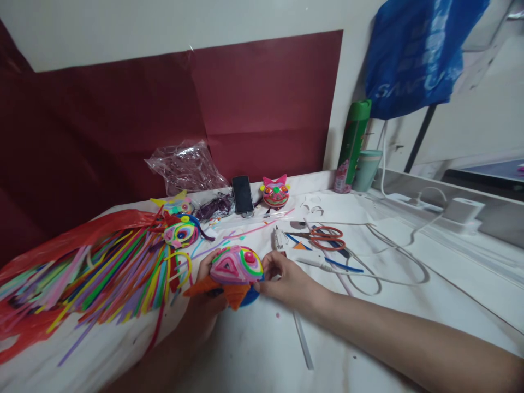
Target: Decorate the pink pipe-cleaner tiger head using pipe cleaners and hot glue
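Blue "SAN…" bag (421, 60) at two o'clock, red bag (106, 225) around pipe cleaners (110, 275) at nine, both hands (286, 278) pinching pipe-cleaner head (233, 266)

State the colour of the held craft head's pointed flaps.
Orange pointed flaps, best seen in the head view.

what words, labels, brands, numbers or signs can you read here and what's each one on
"SAN_U" on the blue bag; its fourth letter is creased, unclear.
Marks above that: too blurred to read.
Green can: label too small and blurred to read.
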Action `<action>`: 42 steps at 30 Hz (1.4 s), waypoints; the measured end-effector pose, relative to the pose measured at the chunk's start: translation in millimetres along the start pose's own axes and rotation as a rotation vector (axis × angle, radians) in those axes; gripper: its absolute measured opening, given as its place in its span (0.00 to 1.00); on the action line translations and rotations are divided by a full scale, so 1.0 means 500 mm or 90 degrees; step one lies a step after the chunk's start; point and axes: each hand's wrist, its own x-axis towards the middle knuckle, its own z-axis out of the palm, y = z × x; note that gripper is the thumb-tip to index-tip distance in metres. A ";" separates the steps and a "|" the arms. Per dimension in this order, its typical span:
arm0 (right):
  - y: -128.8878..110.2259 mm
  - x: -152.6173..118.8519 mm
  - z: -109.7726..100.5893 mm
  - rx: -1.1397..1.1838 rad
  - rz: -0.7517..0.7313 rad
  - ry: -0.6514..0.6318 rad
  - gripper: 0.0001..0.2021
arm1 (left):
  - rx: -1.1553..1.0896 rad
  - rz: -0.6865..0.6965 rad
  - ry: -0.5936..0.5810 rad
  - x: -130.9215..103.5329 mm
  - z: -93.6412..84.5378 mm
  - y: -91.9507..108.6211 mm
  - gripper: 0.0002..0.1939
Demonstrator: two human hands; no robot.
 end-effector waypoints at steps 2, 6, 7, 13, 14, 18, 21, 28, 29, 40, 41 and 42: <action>0.003 0.002 0.001 0.022 0.018 0.007 0.15 | -0.008 -0.019 0.002 0.000 0.008 0.003 0.41; 0.014 0.008 0.003 0.046 0.036 0.012 0.14 | 0.029 -0.058 0.032 -0.001 0.030 0.023 0.37; 0.016 0.009 0.002 0.042 0.038 0.012 0.14 | 0.034 -0.064 0.038 -0.001 0.036 0.029 0.37; 0.012 0.012 -0.002 0.003 0.075 0.013 0.11 | 0.011 -0.095 0.085 -0.009 0.062 0.053 0.37; 0.010 0.012 -0.002 0.000 0.083 0.013 0.11 | 0.014 -0.099 0.093 -0.009 0.063 0.053 0.37; 0.009 0.011 0.000 -0.015 0.078 0.024 0.10 | 0.024 -0.105 0.114 -0.010 0.065 0.050 0.37; 0.014 0.013 0.002 -0.031 0.066 0.034 0.09 | 0.009 -0.104 0.119 -0.009 0.064 0.045 0.38; 0.023 0.020 -0.001 -0.034 0.056 0.036 0.09 | -0.008 -0.118 0.120 -0.006 0.057 0.043 0.40; 0.023 0.021 -0.001 -0.034 0.051 0.035 0.08 | 0.000 -0.123 0.120 -0.006 0.056 0.042 0.39; 0.022 0.016 -0.001 0.011 0.048 0.002 0.11 | 0.008 -0.124 0.131 0.002 0.046 0.028 0.29; 0.019 0.015 -0.002 0.023 0.057 -0.002 0.10 | -0.004 -0.123 0.127 0.002 0.044 0.029 0.29; 0.015 0.014 -0.003 0.030 0.061 -0.001 0.09 | -0.014 -0.122 0.126 0.002 0.043 0.031 0.28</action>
